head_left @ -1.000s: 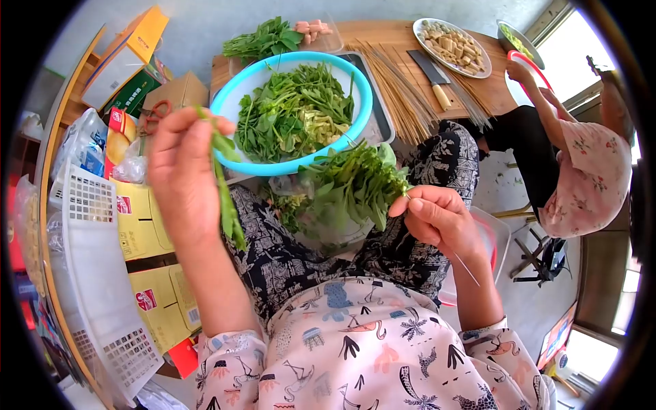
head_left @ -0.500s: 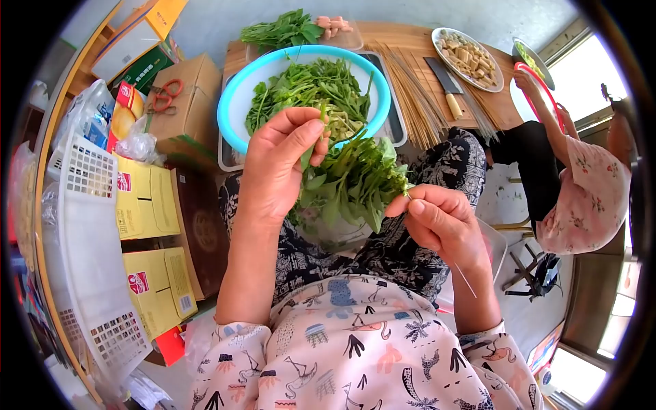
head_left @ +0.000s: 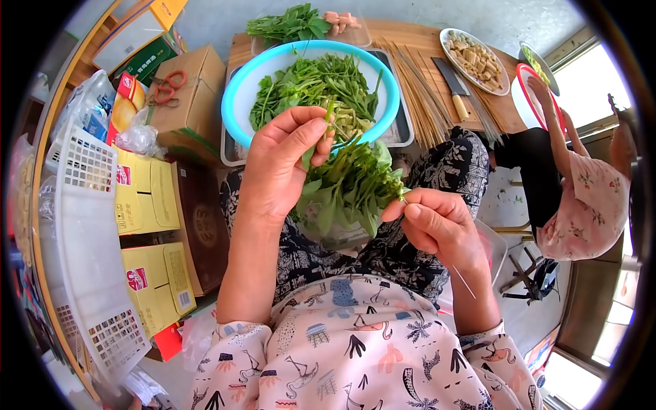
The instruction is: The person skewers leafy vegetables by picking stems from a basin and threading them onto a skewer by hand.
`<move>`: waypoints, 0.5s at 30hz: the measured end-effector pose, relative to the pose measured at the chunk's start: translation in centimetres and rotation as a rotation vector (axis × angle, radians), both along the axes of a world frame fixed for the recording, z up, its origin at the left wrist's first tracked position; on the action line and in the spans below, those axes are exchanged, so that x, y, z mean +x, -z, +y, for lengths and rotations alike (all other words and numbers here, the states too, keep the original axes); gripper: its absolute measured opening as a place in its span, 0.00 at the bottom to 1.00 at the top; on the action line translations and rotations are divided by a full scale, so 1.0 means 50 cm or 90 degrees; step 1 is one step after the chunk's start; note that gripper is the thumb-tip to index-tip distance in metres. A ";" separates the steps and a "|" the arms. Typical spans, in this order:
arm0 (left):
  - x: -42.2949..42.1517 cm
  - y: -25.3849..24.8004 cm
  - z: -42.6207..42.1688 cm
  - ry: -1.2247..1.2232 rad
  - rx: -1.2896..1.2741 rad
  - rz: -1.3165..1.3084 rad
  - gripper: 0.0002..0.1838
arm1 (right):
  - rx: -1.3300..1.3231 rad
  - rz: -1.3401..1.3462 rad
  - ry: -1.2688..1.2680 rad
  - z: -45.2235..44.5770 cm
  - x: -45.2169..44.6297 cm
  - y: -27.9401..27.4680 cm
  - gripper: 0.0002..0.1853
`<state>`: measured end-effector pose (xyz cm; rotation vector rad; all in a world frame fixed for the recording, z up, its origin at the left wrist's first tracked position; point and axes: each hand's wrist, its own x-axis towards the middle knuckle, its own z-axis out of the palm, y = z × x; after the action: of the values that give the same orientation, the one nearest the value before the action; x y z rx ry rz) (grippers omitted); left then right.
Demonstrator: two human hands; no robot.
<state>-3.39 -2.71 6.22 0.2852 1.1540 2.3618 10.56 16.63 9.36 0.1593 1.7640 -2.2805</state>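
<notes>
My right hand [head_left: 441,222] is closed around a thin pale skewer [head_left: 465,282], whose tail sticks out below the palm toward the wrist. Stems of a bunch of leafy greens [head_left: 345,188] are threaded in a row along the skewer, leaves hanging down over my lap. Thumb and fingers of my left hand [head_left: 283,154] pinch a green stem [head_left: 330,111] near the skewer's far end; the tip itself is hard to make out. Just beyond my hands, loose greens [head_left: 307,85] lie in a white basin with a blue rim [head_left: 229,102].
Bamboo sticks [head_left: 413,96], a knife [head_left: 451,89] and a plate of cut pieces [head_left: 475,58] lie on the wooden table. More greens [head_left: 290,24] are at the back. Boxes [head_left: 147,195] and a white plastic basket [head_left: 89,239] stand left. Another person [head_left: 588,191] sits at right.
The view has shifted slightly. Both hands keep nearly the same places, the left still pinching the stem and the right still holding the skewer. The other person's arms have moved slightly.
</notes>
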 end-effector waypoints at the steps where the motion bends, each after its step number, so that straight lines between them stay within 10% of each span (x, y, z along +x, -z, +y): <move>1: -0.001 0.001 0.000 0.000 0.000 0.000 0.08 | 0.000 0.002 0.002 0.000 0.000 0.000 0.13; 15: 0.002 0.003 0.003 0.011 -0.006 0.004 0.09 | -0.001 0.006 0.006 0.001 0.003 0.005 0.13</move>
<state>-3.31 -2.58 6.08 0.2974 1.1608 2.3415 10.72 16.66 9.13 0.1567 1.7692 -2.2939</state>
